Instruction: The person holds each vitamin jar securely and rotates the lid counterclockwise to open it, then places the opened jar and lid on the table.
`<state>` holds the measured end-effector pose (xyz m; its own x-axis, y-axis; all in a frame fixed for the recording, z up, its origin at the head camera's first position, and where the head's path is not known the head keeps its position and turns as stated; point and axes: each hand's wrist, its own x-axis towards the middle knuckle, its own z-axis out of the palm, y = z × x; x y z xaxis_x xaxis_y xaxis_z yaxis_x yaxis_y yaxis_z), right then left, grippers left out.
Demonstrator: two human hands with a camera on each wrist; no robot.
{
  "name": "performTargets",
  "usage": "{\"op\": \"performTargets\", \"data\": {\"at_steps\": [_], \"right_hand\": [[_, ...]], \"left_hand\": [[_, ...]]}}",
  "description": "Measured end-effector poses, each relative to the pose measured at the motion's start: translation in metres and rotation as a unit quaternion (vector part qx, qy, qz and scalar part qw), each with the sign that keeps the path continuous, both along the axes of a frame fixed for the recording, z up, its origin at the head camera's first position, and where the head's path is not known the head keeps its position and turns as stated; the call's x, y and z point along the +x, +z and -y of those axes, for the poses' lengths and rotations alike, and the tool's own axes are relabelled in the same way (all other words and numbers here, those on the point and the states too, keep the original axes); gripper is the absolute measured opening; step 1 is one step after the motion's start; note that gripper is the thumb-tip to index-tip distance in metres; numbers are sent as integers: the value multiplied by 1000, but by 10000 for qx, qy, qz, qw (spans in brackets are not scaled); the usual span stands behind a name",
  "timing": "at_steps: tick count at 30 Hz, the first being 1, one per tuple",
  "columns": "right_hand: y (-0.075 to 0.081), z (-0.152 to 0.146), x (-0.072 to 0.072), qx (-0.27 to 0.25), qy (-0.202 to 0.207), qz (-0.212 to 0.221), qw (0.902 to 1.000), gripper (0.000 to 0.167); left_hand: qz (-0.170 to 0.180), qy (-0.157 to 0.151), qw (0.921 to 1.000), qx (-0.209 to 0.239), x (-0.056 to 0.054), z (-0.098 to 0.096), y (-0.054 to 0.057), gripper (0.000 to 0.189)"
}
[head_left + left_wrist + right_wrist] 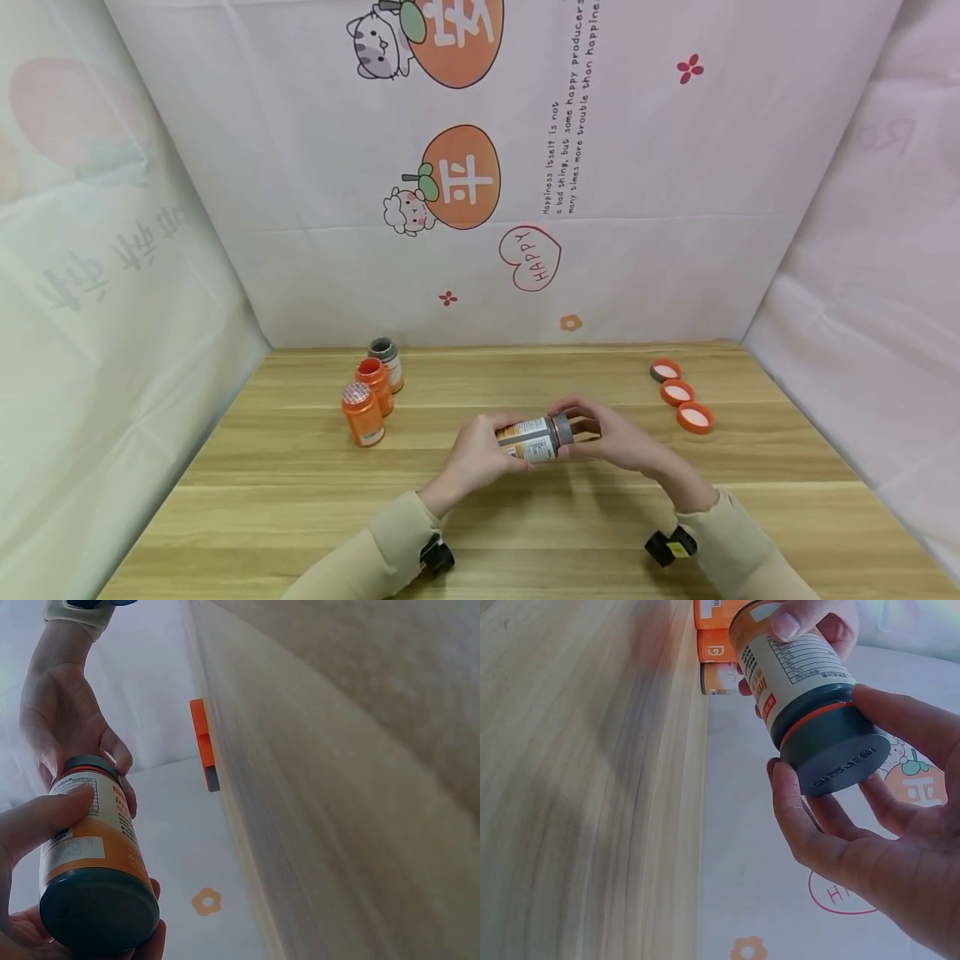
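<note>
My left hand (480, 454) grips the body of a grey pill bottle (531, 440) with an orange and white label, held tilted on its side above the table. The bottle's dark base faces the camera in the left wrist view. Around its grey cap (836, 754) are the curled fingers and thumb of my right hand (618, 437). An orange ring shows between cap and bottle in the right wrist view; the cap sits at the bottle's mouth, and I cannot tell how loose it is.
At the left of the wooden table (300, 500) stand a grey bottle (390, 367) and an orange bottle (377, 387), both uncapped, and an orange bottle (363, 417) with a patterned pale top. Three caps (695, 418) lie in a row at the right. Printed white cloth (337, 275) surrounds the table.
</note>
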<state>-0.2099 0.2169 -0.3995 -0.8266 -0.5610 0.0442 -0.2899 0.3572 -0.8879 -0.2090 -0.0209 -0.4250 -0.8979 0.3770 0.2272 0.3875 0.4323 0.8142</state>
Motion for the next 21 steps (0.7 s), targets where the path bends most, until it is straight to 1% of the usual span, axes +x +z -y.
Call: {"op": "performTargets", "data": {"at_steps": [9,15,21], "right_hand": [[0,1,1,-335,0,-95,9994,49],[-1,1,2,-428,36,-171,9989,47],[-2,0,1,-435,15,-223,9988,47]], "left_hand": [[88,-24,10000,38,2,1,4,57],[82,-11,10000,1,4,1,4,59],[93,80,9998,-137,4,1,2,61]]}}
